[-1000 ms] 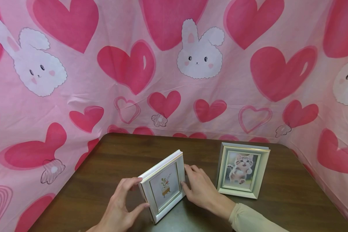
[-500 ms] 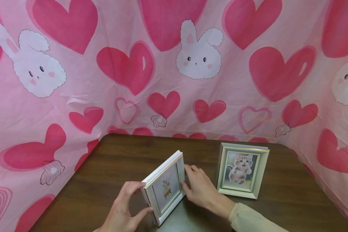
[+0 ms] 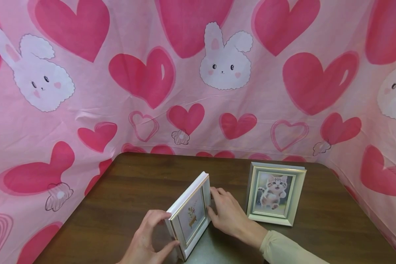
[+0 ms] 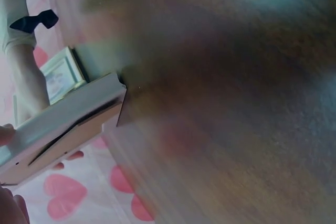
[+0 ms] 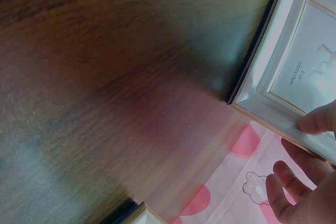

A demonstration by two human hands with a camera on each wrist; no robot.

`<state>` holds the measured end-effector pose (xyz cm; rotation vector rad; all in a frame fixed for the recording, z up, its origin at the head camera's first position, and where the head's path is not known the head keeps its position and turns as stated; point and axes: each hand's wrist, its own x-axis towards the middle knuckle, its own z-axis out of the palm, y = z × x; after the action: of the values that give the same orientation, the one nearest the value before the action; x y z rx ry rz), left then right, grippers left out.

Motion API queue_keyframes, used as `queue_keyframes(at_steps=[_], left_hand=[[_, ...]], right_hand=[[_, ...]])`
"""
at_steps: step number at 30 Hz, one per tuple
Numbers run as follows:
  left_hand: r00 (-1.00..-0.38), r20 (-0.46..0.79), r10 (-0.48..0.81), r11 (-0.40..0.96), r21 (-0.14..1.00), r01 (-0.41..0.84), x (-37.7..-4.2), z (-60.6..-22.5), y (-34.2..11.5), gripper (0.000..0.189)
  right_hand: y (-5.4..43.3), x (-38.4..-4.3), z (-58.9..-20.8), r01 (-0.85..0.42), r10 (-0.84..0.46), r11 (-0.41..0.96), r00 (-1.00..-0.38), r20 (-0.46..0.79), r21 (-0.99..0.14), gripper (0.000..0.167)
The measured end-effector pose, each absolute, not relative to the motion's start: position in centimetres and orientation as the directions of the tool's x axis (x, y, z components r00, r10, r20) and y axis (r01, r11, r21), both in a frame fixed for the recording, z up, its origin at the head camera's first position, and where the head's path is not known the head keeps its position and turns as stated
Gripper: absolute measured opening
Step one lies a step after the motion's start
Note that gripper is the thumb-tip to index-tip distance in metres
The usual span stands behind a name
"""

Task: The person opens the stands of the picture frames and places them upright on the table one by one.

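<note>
A white picture frame [image 3: 192,216] with thin gold lines stands tilted on the table, showing a potted-plant picture. My left hand [image 3: 146,236] holds its left side, thumb at the front and fingers at the top corner. On the opposite edge, my right hand [image 3: 229,214] grips it, thumb [image 5: 319,119] on the front border. Small size print shows on the picture frame [image 5: 302,77] in the right wrist view. From the left wrist, the frame's side [image 4: 63,116] and brown backing [image 4: 79,137] are visible, with right fingertips [image 4: 75,155] at its far edge.
A pale green-and-gold picture frame [image 3: 298,198] with a kitten photo stands at the right, just beyond my right wrist. The dark wooden table [image 3: 145,176] ends at a pink curtain [image 3: 264,102] with hearts and rabbits on three sides.
The white frame's left side has swung toward me and to the right, so it faces more to the right. My left hand moved along with it; my right hand stayed nearly still.
</note>
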<state>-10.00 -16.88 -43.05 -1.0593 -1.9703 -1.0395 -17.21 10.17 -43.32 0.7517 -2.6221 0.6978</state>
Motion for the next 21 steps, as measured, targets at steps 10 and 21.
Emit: queue_keyframes(at_steps=[10,21], left_hand=[[-0.394,0.853,0.342,0.327,0.285,0.901,-10.3,-43.4,-16.5,0.064],[-0.271,0.901,0.339,0.269,0.183,0.945,-10.5,-42.4,-15.6,0.053]], right_hand=[[10.2,-17.2,-43.4,-0.568,-0.404,0.74,-0.803,0.438,-0.359,0.046],[10.3,-17.3,-43.5,-0.579,-0.406,0.736,-0.792,0.455,-0.351,0.044]])
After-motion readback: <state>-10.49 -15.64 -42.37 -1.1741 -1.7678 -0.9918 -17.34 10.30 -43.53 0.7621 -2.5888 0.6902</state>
